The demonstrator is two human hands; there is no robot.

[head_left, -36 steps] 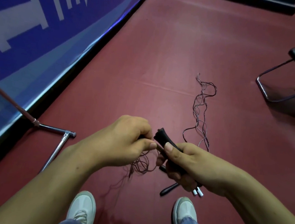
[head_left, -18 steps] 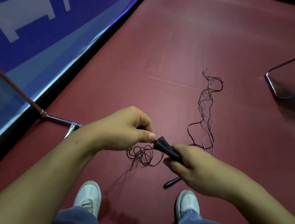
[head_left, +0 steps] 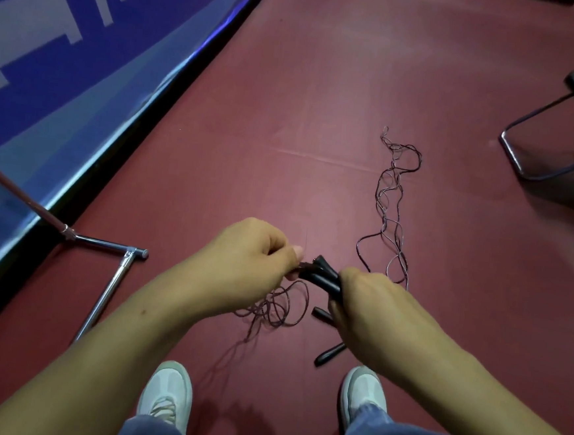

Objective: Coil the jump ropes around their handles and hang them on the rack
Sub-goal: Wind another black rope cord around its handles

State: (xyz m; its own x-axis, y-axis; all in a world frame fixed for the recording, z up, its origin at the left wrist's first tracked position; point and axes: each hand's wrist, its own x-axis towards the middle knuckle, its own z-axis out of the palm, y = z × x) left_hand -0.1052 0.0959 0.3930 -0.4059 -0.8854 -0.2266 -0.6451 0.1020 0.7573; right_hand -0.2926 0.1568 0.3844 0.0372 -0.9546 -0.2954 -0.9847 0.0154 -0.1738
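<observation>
Right hand [head_left: 371, 303] clenched round black handles [head_left: 322, 276], likely steadying them as core for winding. Left hand [head_left: 251, 262] pinches rope [head_left: 280, 307] right at handle tips, probably to feed next turn. Handles held above floor [head_left: 321, 117], between hands. Long axis slants from right fist up-left, tips toward left thumb. Loose loops hang beneath.
</observation>
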